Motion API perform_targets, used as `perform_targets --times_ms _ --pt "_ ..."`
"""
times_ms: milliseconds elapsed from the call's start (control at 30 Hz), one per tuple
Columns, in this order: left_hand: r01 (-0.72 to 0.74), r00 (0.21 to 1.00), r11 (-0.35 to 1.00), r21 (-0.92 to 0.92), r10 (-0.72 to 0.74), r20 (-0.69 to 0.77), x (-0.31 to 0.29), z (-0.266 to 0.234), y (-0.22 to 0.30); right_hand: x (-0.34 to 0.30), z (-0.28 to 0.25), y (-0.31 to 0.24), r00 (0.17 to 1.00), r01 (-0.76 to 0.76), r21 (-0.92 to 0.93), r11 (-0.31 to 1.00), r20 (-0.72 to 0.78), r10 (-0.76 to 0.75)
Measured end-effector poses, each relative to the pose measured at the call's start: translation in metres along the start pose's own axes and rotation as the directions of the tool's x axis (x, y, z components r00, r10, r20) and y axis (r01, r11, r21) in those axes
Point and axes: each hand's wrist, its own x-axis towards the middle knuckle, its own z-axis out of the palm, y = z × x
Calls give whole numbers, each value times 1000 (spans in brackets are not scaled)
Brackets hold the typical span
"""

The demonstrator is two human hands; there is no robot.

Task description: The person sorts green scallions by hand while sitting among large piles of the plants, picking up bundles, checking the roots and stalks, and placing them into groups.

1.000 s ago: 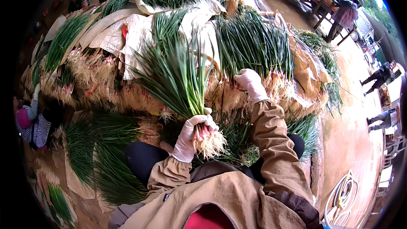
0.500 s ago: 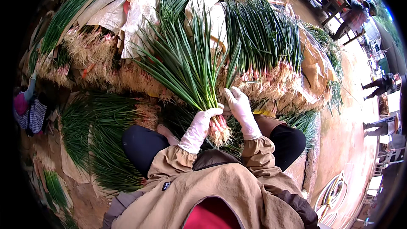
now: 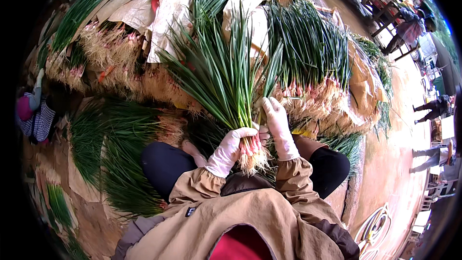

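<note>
My left hand [image 3: 231,145], in a thin white glove, is closed round the lower stems of a bunch of green garlic [image 3: 225,79]. The long flat leaves fan upward and away from me; the pink-white bulbs and pale roots hang below my fingers. Just to the right, my gloved right hand [image 3: 275,119] is closed with thumb and forefinger together on a separate green garlic stalk [image 3: 273,74], whose leaves rise beside the bunch. Its lower fingers reach behind the bunch, where they are partly hidden.
Ahead lies a heap of green garlic [image 3: 310,43], roots toward me, partly under pale sacking [image 3: 171,21]. More green garlic [image 3: 127,156] lies on the ground at left. A person in a checked garment [image 3: 36,118] is at far left. A coiled hose [image 3: 378,226] lies at right.
The view has shifted slightly, so the scene sits a little further right. The bunch stays in my left hand, and my right thumb and forefinger remain closed on the stalk beside it.
</note>
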Motion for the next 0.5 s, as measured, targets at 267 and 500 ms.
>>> perform_targets --times_ms 267,500 --pt "51 985 997 -53 -41 170 18 -28 -13 2 11 20 888 -414 490 767 31 459" --pt "45 952 986 -158 6 307 25 -38 -13 14 9 43 848 -501 790 353 368 381"
